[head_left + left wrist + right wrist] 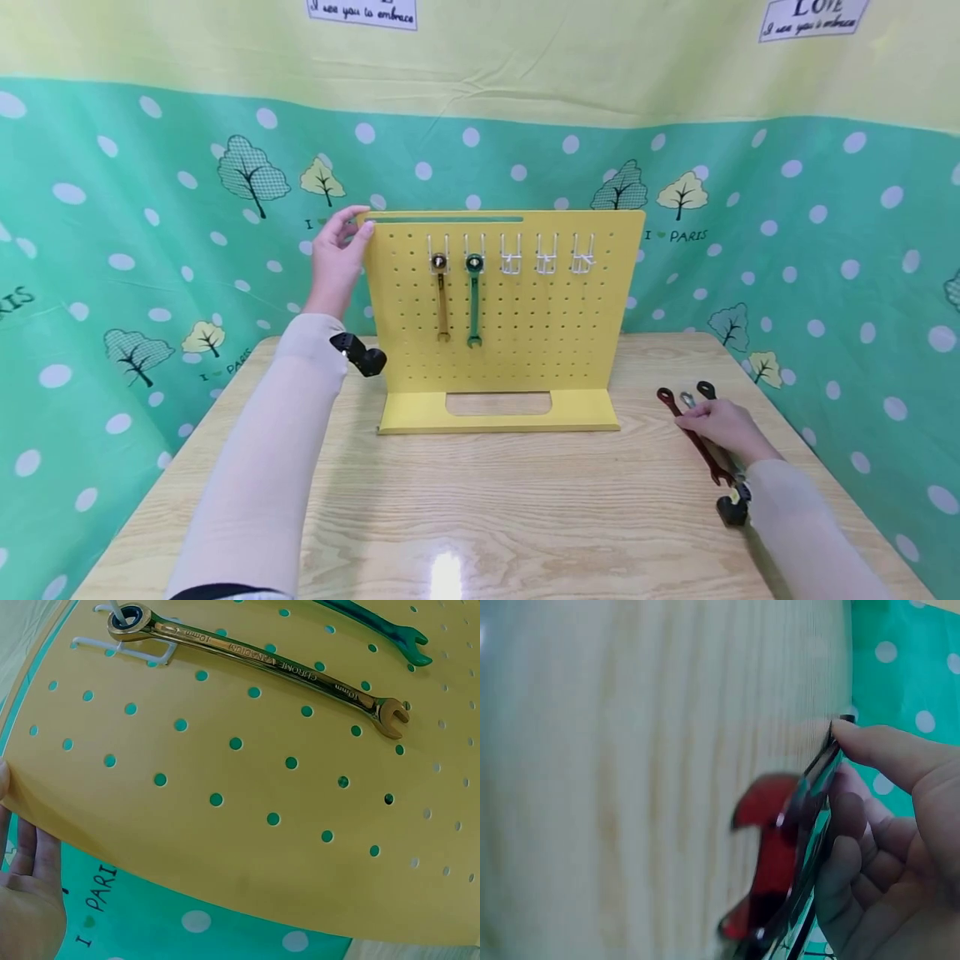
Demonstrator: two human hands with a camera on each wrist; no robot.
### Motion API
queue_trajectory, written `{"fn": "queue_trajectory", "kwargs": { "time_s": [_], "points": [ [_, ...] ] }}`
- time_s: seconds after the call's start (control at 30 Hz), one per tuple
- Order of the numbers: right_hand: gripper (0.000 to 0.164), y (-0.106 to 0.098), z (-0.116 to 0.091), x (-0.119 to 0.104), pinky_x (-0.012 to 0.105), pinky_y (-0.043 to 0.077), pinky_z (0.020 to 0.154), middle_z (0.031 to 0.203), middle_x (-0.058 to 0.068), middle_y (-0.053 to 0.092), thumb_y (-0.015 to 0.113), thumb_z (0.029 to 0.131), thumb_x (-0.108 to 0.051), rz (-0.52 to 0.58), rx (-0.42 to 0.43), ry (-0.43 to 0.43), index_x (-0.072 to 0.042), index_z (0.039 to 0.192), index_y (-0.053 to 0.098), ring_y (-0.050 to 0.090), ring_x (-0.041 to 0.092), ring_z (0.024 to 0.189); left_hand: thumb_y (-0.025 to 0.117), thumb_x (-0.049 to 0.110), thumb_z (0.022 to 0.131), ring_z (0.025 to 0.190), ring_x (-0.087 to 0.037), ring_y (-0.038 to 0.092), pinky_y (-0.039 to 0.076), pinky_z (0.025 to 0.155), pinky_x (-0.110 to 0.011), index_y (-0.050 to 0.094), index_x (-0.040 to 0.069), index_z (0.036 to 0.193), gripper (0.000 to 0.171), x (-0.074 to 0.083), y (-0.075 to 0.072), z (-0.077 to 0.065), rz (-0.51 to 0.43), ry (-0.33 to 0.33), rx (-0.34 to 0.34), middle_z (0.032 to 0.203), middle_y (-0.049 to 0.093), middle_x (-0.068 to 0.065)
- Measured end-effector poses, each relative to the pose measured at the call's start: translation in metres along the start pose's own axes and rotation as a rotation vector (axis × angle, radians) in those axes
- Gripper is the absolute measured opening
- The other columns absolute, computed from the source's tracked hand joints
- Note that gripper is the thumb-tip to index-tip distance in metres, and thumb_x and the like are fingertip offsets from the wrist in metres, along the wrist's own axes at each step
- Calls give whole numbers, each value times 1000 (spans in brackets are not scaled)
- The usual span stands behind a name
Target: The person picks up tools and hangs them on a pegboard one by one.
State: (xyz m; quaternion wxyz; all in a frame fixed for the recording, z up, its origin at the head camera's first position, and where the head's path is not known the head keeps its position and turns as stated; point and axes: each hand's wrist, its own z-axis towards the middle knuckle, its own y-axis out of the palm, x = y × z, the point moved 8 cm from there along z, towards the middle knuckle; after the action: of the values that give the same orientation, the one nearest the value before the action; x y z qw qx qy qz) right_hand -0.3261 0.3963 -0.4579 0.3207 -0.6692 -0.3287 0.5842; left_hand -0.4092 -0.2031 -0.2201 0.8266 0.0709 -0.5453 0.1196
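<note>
My left hand (336, 262) grips the upper left corner of a yellow pegboard (555, 333), thumb in front and fingers behind. A gold combination wrench (262, 661) and a green combination wrench (475, 304) hang on the board's hooks by their ring ends. At the right of the table, my right hand (726, 427) pinches a red combination wrench (705, 454) between thumb and fingers. The red wrench's open end (769, 847) points toward the camera in the right wrist view. Beside it are a silver wrench (687, 399) and a black wrench (706, 389), partly hidden by the hand.
White wire hooks (546, 257) without wrenches run along the board's right half. Its base stands on a wooden table (495, 500). A green and yellow curtain (480, 142) with dots and trees surrounds the table at the back and sides.
</note>
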Motion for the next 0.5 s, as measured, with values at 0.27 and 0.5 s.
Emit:
{"fn": "queue_trajectory", "kwargs": {
  "time_s": [0.27, 0.5],
  "points": [
    [38, 3, 3, 5, 33, 45, 59, 87, 9, 64, 72, 92, -38, 36, -15, 50, 1, 93, 72, 53, 24, 76, 63, 31, 100, 106, -18, 59, 50, 87, -34, 61, 22, 136, 37, -3, -2, 0, 15, -1, 13, 124, 60, -3],
    [37, 4, 4, 10, 32, 41, 57, 73, 3, 52, 73, 90, -40, 105, -29, 82, -5, 80, 66, 47, 22, 69, 62, 31, 100, 107, -18, 59, 50, 90, -35, 61, 20, 137, 38, -3, -1, 1, 18, 4, 12, 125, 60, -2]
  ]
}}
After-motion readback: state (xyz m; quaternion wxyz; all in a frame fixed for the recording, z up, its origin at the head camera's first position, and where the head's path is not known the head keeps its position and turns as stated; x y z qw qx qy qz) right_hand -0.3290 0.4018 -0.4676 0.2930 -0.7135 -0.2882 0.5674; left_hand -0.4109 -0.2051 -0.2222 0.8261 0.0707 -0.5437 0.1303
